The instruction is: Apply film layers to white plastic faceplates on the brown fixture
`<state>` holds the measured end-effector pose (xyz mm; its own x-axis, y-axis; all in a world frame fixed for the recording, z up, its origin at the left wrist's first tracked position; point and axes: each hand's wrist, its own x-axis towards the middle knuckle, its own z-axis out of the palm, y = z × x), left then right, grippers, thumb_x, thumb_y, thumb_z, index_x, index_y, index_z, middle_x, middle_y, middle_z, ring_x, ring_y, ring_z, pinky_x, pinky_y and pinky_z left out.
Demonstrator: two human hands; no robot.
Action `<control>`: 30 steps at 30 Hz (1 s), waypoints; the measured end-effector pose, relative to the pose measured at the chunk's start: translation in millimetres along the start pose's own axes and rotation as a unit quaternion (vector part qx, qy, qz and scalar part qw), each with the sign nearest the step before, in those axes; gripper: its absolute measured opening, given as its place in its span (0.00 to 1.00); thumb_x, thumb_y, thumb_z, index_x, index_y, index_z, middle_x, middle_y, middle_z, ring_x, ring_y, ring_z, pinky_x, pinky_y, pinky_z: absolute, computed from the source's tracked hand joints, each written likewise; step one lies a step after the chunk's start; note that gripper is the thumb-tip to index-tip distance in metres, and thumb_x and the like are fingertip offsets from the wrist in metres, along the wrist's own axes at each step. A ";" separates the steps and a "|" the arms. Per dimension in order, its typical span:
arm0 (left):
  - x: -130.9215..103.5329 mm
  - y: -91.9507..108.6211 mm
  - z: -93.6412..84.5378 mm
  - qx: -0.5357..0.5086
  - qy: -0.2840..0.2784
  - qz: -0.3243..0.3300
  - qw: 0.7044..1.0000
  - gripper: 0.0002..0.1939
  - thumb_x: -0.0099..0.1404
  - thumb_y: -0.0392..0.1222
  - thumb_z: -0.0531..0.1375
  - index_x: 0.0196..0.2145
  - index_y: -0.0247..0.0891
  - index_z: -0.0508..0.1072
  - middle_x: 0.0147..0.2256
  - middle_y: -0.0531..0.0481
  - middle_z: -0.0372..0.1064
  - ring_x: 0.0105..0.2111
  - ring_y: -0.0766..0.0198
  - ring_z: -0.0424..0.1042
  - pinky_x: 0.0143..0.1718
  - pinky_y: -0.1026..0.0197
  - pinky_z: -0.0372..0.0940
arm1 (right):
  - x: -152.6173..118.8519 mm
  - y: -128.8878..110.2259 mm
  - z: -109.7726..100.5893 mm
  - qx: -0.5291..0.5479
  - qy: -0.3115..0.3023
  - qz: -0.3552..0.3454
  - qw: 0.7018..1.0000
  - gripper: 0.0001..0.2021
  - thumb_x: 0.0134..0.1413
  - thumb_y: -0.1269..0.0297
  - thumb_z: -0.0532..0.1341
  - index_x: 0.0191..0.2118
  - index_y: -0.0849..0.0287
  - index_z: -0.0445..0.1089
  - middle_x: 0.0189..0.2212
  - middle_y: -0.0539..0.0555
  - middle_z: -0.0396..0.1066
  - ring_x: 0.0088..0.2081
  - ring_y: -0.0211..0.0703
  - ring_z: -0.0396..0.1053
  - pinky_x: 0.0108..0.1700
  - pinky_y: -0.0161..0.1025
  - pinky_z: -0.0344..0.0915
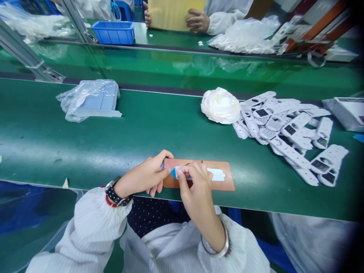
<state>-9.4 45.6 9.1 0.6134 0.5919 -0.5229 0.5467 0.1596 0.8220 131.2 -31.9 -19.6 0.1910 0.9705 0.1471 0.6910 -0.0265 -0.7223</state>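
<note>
An orange-brown rectangular board (227,183) lies near the front edge of the green table. On it rests a narrow white piece (216,174) with a blue tip (173,172) at its left end. My left hand (146,176) grips the board's left end, thumb near the blue tip and fingers at the front edge. Over the middle of the board, my right hand (197,182) pinches the white piece beside the blue tip and covers part of it.
A heap of white phone-shaped pieces (295,132) lies on the right, beside a round stack of thin whitish sheets (220,105). A plastic-wrapped pale-blue stack (98,96) sits at the left. Across the table, a person's hands (198,20) hold a yellow sheet (173,14) near a blue bin (113,33).
</note>
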 end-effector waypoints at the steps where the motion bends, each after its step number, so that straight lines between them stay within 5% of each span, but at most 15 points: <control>1: 0.5 -0.5 0.3 -0.004 0.002 0.000 1.000 0.14 0.65 0.39 0.50 0.48 0.41 0.56 0.15 0.60 0.65 0.09 0.69 0.62 0.08 0.75 0.53 | -1.6 0.0 0.2 -0.002 0.000 -0.004 1.000 0.11 0.61 0.67 0.52 0.26 0.57 0.61 0.27 0.49 0.63 0.34 0.43 0.58 0.40 0.43 0.52; 10: 0.2 -0.3 1.7 -0.003 0.012 0.000 1.000 0.13 0.65 0.38 0.50 0.48 0.40 0.57 0.14 0.61 0.65 0.09 0.69 0.62 0.07 0.75 0.52 | 0.1 0.9 -3.3 -0.046 0.085 -0.028 0.995 0.10 0.61 0.66 0.52 0.27 0.56 0.61 0.27 0.50 0.65 0.33 0.44 0.59 0.39 0.43 0.52; 20: -2.7 4.2 0.1 0.024 0.016 0.002 1.000 0.15 0.66 0.39 0.50 0.51 0.40 0.56 0.14 0.61 0.64 0.10 0.69 0.62 0.09 0.74 0.52 | -7.3 53.3 -67.9 -0.020 0.143 0.023 0.989 0.12 0.57 0.54 0.56 0.30 0.56 0.67 0.28 0.52 0.67 0.33 0.44 0.63 0.36 0.41 0.58; 25: -11.1 -2.6 13.6 -0.005 0.135 0.024 0.991 0.12 0.67 0.45 0.52 0.47 0.41 0.57 0.15 0.64 0.60 0.10 0.72 0.57 0.11 0.74 0.53 | -13.1 38.4 -46.8 0.147 0.081 0.084 0.982 0.10 0.57 0.58 0.57 0.30 0.57 0.68 0.27 0.51 0.68 0.29 0.41 0.65 0.32 0.38 0.63; 30: -17.1 -7.2 32.7 -0.063 0.149 0.064 0.985 0.14 0.68 0.51 0.48 0.31 0.40 0.61 0.15 0.61 0.59 0.11 0.74 0.56 0.14 0.73 0.51 | -7.1 16.5 -22.8 0.103 0.099 0.042 0.989 0.09 0.58 0.60 0.57 0.29 0.56 0.69 0.24 0.50 0.68 0.30 0.41 0.64 0.33 0.39 0.62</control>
<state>-5.2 8.5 4.7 0.4672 0.8165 -0.3392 0.3901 0.1539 0.9078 157.1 -44.7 -17.1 0.3888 0.9004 0.1953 0.5144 -0.0363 -0.8568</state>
